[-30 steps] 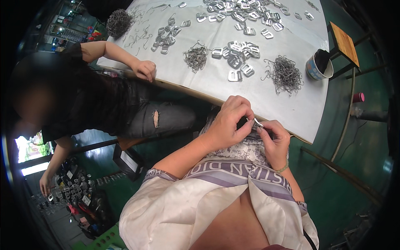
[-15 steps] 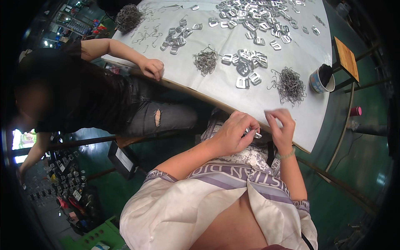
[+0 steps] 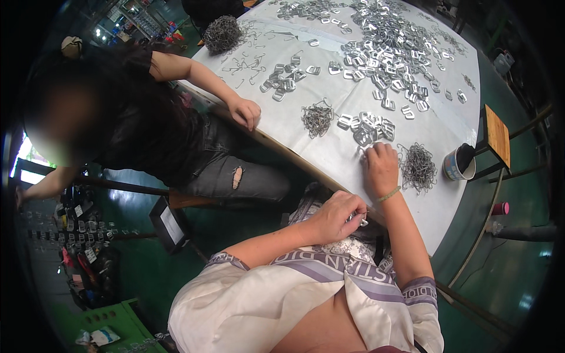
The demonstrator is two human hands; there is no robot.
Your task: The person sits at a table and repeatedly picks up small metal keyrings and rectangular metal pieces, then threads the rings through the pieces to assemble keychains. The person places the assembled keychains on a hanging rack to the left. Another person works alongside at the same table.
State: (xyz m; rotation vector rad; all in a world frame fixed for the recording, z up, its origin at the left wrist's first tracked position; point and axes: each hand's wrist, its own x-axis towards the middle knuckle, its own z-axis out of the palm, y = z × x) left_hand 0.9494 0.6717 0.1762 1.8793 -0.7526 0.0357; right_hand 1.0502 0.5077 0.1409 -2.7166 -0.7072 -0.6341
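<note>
My left hand (image 3: pixel 340 216) is closed in a pinch at the table's front edge, over my lap. A silver metal buckle (image 3: pixel 364 222) pokes out between its thumb and fingers, mostly covered by them. My right hand (image 3: pixel 382 169) rests on the tabletop, its fingers bent down and drawn together at the near side of a small buckle pile (image 3: pixel 376 128). Whatever lies under those fingertips is hidden. Just right of that hand sits a tangled heap of wire hooks (image 3: pixel 419 169). Another wire hook heap (image 3: pixel 318 119) lies left of the buckle pile.
A large spread of buckles (image 3: pixel 388 59) covers the far middle of the white table (image 3: pixel 282 123). At the right edge stand a cup (image 3: pixel 452 167) with something dark inside and a wooden stool (image 3: pixel 497 136). On the left sits a co-worker, one hand (image 3: pixel 244 113) on the table edge.
My right hand has moved from beside my left hand, forward onto the table by the small buckle pile. My left hand keeps its pinch on the buckle. The view has shifted.
</note>
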